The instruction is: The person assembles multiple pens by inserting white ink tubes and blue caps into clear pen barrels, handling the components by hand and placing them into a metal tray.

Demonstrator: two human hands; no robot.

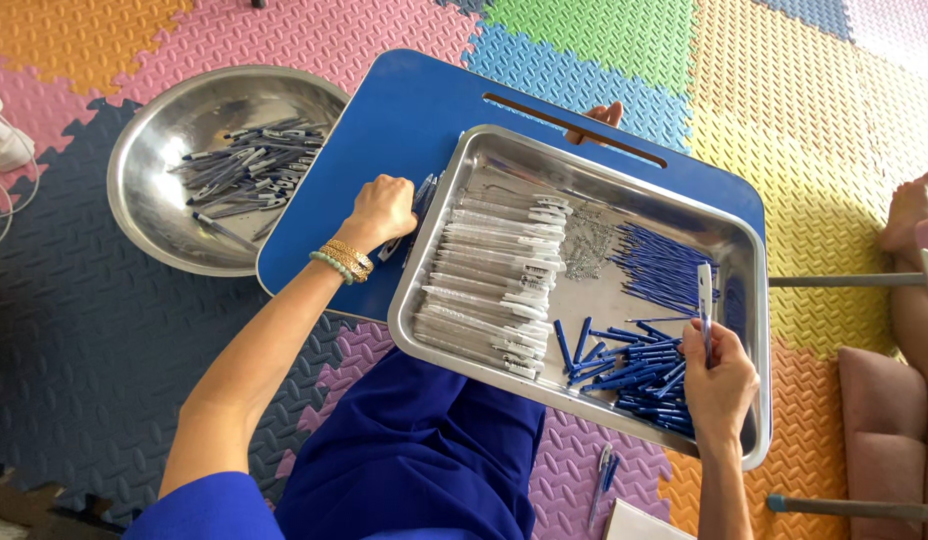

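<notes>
My left hand (381, 210) is closed around a finished pen over the blue lap table (384, 130), just left of the steel tray (464, 150). My right hand (719, 385) holds a clear pen barrel (705, 295) upright with a blue part in it, above the tray's right side. In the tray lie a row of clear barrels (494, 275), a patch of small metal springs (587, 240), thin blue refills (659, 265) and blue pen caps (624, 360).
A round steel bowl (149, 200) with several assembled pens sits on the foam mat at left. A loose pen (602, 478) lies on the mat near my knee. Another person's foot (909, 205) and a pink cushion (879, 410) are at right.
</notes>
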